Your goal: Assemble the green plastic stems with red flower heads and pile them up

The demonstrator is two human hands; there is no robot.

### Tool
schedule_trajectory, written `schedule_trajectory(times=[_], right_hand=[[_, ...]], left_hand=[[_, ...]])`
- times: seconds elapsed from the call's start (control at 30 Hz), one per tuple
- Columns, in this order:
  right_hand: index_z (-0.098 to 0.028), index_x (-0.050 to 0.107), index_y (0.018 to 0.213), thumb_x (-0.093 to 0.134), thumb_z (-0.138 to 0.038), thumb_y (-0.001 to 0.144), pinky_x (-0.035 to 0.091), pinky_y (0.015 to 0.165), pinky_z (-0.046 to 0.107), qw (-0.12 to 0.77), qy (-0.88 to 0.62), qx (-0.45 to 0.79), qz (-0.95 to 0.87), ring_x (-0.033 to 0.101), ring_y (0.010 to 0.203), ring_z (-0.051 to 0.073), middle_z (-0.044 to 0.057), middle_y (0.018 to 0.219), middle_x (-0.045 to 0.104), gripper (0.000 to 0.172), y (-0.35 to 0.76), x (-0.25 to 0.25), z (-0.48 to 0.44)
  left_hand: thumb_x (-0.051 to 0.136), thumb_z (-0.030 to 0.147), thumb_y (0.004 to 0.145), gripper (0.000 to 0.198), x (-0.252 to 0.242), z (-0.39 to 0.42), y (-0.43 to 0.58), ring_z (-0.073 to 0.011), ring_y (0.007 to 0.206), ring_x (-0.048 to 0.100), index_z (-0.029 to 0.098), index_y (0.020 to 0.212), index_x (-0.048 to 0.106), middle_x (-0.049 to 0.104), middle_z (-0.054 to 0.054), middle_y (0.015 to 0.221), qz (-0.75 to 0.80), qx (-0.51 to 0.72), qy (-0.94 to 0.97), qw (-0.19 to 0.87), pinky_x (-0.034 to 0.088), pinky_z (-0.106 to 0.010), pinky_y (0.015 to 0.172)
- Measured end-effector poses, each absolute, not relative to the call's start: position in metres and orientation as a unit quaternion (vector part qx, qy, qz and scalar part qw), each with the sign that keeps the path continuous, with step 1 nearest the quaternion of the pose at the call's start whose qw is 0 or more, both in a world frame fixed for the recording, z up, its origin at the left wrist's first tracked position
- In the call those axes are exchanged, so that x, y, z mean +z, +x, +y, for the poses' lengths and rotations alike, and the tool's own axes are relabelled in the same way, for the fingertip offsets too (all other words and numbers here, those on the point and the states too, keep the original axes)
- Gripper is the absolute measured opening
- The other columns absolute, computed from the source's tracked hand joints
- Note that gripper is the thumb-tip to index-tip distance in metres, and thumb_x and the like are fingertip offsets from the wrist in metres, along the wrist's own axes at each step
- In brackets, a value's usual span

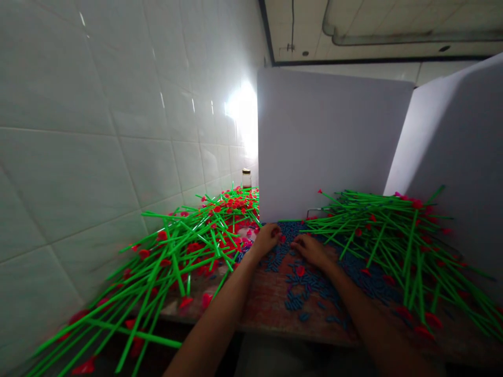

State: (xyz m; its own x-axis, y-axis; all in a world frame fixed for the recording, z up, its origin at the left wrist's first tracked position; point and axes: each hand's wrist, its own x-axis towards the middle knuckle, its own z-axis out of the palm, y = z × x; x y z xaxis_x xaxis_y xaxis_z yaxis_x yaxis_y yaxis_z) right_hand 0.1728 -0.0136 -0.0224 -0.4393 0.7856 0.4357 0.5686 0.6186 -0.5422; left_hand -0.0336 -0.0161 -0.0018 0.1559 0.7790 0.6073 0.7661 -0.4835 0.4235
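Worktop [269, 310]: reddish-brown, worn, blotchy surface, bare in patches toward the near edge. Left side: tangled heap of green sticks [176, 269] with red cup-shaped pieces among them, running from near to far; nearest sticks overhang the edge. Right side: second stack of green rods [365, 221], red pieces mixed in. Between the heaps: many small blue pieces [294, 302], dense at far and right, scattered near. One red cup [301, 270] lies among them.
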Motion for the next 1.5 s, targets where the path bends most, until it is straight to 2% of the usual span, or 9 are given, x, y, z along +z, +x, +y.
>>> schedule_trajectory(times=[0.33, 0.47, 0.6, 0.67, 0.8, 0.93, 1.03, 1.23, 1.5], right_hand=[[-0.017, 0.059, 0.082, 0.042, -0.034, 0.087, 0.04, 0.061, 0.025, 0.429, -0.39, 0.197, -0.79, 0.06, 0.066, 0.017, 0.004, 0.072, 0.065, 0.025, 0.181, -0.022, -0.008], [-0.019, 0.052, 0.077, 0.041, -0.037, 0.087, 0.04, 0.056, 0.025, 0.433, -0.392, 0.243, -0.774, 0.058, 0.055, 0.016, 0.001, 0.06, 0.061, 0.024, 0.185, -0.026, -0.005], [-0.019, 0.048, 0.075, 0.041, -0.037, 0.086, 0.04, 0.057, 0.025, 0.432, -0.377, 0.261, -0.777, 0.058, 0.055, 0.016, 0.0, 0.059, 0.059, 0.022, 0.185, -0.027, -0.006], [-0.019, 0.048, 0.075, 0.041, -0.037, 0.084, 0.04, 0.058, 0.026, 0.427, -0.373, 0.257, -0.783, 0.058, 0.057, 0.016, 0.0, 0.061, 0.059, 0.021, 0.184, -0.028, -0.008], [-0.019, 0.049, 0.075, 0.041, -0.037, 0.083, 0.04, 0.056, 0.026, 0.415, -0.37, 0.251, -0.792, 0.057, 0.056, 0.016, 0.001, 0.064, 0.06, 0.021, 0.182, -0.026, -0.011], [-0.019, 0.05, 0.073, 0.041, -0.037, 0.083, 0.039, 0.055, 0.026, 0.416, -0.366, 0.246, -0.795, 0.056, 0.056, 0.016, 0.001, 0.063, 0.059, 0.023, 0.181, -0.025, -0.012], [-0.019, 0.05, 0.073, 0.043, -0.038, 0.082, 0.039, 0.054, 0.026, 0.421, -0.37, 0.244, -0.791, 0.056, 0.055, 0.016, 0.001, 0.061, 0.058, 0.023, 0.181, -0.026, -0.012], [-0.018, 0.052, 0.073, 0.045, -0.039, 0.083, 0.039, 0.054, 0.026, 0.429, -0.359, 0.248, -0.791, 0.056, 0.055, 0.016, 0.001, 0.061, 0.059, 0.024, 0.182, -0.025, -0.012], [-0.019, 0.052, 0.076, 0.051, -0.05, 0.081, 0.045, 0.052, 0.027, 0.482, -0.322, 0.371, -0.726, 0.059, 0.053, 0.017, 0.002, 0.065, 0.064, 0.032, 0.176, -0.019, -0.013]], left_hand=[[0.045, 0.017, 0.081, 0.025, 0.034, -0.045, -0.058, -0.0193, 0.099, 0.055, 0.022, 0.098, 0.062, 0.062, -0.006, 0.099, 0.641, 0.339, 0.68, -0.107, 0.044, -0.031, 0.084], [0.047, 0.015, 0.077, 0.032, 0.032, -0.053, -0.051, -0.0266, 0.119, 0.044, 0.023, 0.104, 0.061, 0.056, -0.01, 0.115, 0.716, 0.295, 0.613, -0.158, 0.037, -0.043, 0.097], [0.056, 0.025, 0.073, 0.047, 0.022, -0.053, -0.046, -0.0359, 0.137, 0.016, 0.02, 0.12, 0.053, 0.034, -0.016, 0.142, 0.833, 0.273, 0.462, -0.135, 0.022, -0.058, 0.105], [0.06, 0.033, 0.071, 0.055, 0.019, -0.051, -0.048, -0.0388, 0.135, 0.02, 0.019, 0.123, 0.05, 0.036, -0.018, 0.141, 0.857, 0.259, 0.434, -0.101, 0.017, -0.061, 0.105], [0.056, 0.032, 0.074, 0.041, 0.017, -0.05, -0.057, -0.0343, 0.119, 0.043, 0.018, 0.113, 0.057, 0.053, -0.016, 0.121, 0.846, 0.254, 0.458, -0.095, 0.023, -0.057, 0.104], [0.045, 0.015, 0.079, 0.03, 0.02, -0.048, -0.061, -0.0255, 0.106, 0.054, 0.015, 0.104, 0.061, 0.057, -0.015, 0.108, 0.804, 0.315, 0.492, -0.107, 0.041, -0.038, 0.092], [0.045, 0.009, 0.078, 0.028, 0.025, -0.048, -0.058, -0.0197, 0.095, 0.058, 0.015, 0.1, 0.061, 0.06, -0.013, 0.101, 0.769, 0.345, 0.53, -0.097, 0.045, -0.028, 0.082], [0.06, 0.024, 0.075, 0.027, 0.035, -0.052, -0.042, -0.0198, 0.098, 0.058, 0.017, 0.1, 0.06, 0.062, -0.008, 0.102, 0.567, 0.473, 0.668, -0.094, 0.047, -0.033, 0.088], [0.053, 0.003, 0.066, 0.057, 0.024, -0.046, -0.019, -0.02, 0.126, 0.044, 0.018, 0.12, 0.055, 0.054, -0.008, 0.129, 0.409, 0.462, 0.786, -0.048, 0.037, -0.038, 0.108]])
